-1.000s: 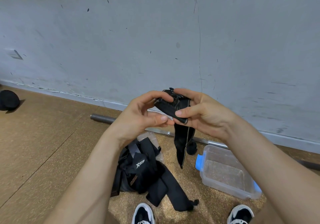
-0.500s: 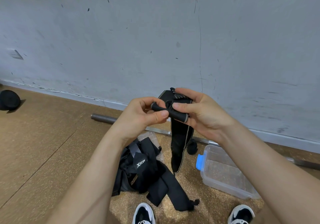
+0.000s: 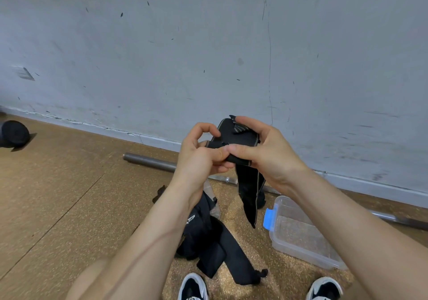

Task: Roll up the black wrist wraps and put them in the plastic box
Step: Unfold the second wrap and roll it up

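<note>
While the grip of left hand (image 3: 199,155) and right hand (image 3: 272,158) is closed on its rolled end, black wrist wrap (image 3: 234,135): held aloft, tail hanging. Plastic box (image 3: 281,245): on floor (image 3: 69,195), right. Step: rolling, early; next likely needs tight, even turns.

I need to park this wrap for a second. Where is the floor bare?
Bare floor spreads left of the wrap pile, bordered by the barbell, the wall and the dark round object. The plastic box holds nothing. Crowded: between pile, box and shoes.
</note>
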Demonstrator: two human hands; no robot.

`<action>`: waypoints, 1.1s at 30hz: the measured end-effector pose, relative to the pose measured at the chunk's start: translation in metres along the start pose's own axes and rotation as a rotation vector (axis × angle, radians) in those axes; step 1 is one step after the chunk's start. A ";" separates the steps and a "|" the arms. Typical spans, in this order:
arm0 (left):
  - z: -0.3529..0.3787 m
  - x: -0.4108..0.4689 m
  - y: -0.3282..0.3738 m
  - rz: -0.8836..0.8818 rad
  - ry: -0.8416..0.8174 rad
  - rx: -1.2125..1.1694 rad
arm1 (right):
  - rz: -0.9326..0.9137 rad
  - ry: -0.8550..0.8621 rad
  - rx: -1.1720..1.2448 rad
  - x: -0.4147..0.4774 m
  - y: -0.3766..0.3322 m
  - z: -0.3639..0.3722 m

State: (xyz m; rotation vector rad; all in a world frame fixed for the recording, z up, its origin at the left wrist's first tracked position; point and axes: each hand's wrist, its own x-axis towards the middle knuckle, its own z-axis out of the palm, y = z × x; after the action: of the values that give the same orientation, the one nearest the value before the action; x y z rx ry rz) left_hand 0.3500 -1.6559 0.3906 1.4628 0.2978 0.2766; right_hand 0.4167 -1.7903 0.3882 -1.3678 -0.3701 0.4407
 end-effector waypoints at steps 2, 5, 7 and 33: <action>-0.003 0.000 0.002 -0.004 -0.141 -0.077 | 0.030 0.008 0.070 0.002 -0.001 -0.002; -0.013 0.002 0.006 0.025 -0.399 -0.163 | 0.092 -0.029 0.244 0.002 -0.007 -0.007; -0.018 0.001 0.008 0.060 -0.448 -0.113 | 0.127 -0.078 0.295 0.001 -0.011 -0.009; -0.002 0.006 0.000 0.010 0.076 -0.093 | 0.044 0.001 -0.033 -0.001 -0.002 0.008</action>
State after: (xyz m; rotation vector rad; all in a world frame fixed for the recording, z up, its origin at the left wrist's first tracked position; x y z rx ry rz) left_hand 0.3547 -1.6518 0.3906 1.3644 0.3350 0.3508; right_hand 0.4115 -1.7842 0.3917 -1.4101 -0.3479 0.4718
